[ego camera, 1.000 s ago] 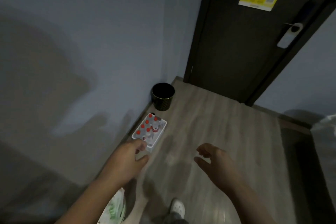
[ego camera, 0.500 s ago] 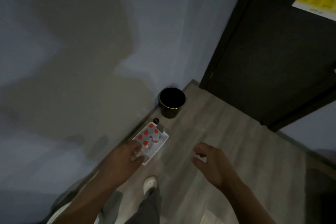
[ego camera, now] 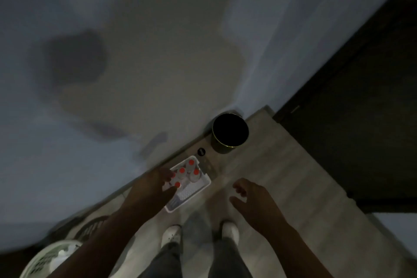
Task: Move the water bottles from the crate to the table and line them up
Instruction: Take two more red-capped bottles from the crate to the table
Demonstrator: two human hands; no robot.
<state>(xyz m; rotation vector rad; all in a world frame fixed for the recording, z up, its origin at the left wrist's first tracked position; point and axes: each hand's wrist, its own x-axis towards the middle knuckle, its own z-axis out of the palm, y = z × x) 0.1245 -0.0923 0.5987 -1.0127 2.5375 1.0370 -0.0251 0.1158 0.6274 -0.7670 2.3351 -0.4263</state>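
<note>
A white crate [ego camera: 196,189] stands on the wood floor against the wall. Inside it stand several clear water bottles with red caps [ego camera: 191,162]. My left hand [ego camera: 150,189] reaches over the crate's left side, fingers spread above the nearest caps and holding nothing; it hides part of the crate. To the right of the crate, above the floor, my right hand [ego camera: 252,201] hovers loosely curled and empty. No table is in view.
A black round waste bin [ego camera: 230,133] stands by the wall beyond the crate, with a small dark disc [ego camera: 201,152] on the floor between them. A dark door [ego camera: 361,119] fills the right. My white shoes [ego camera: 171,235] stand just below the crate. The scene is dim.
The view has tilted down and closed in on the crate, and the picture has darkened. My left hand now lies over the crate's left bottles. My right hand stays beside it.
</note>
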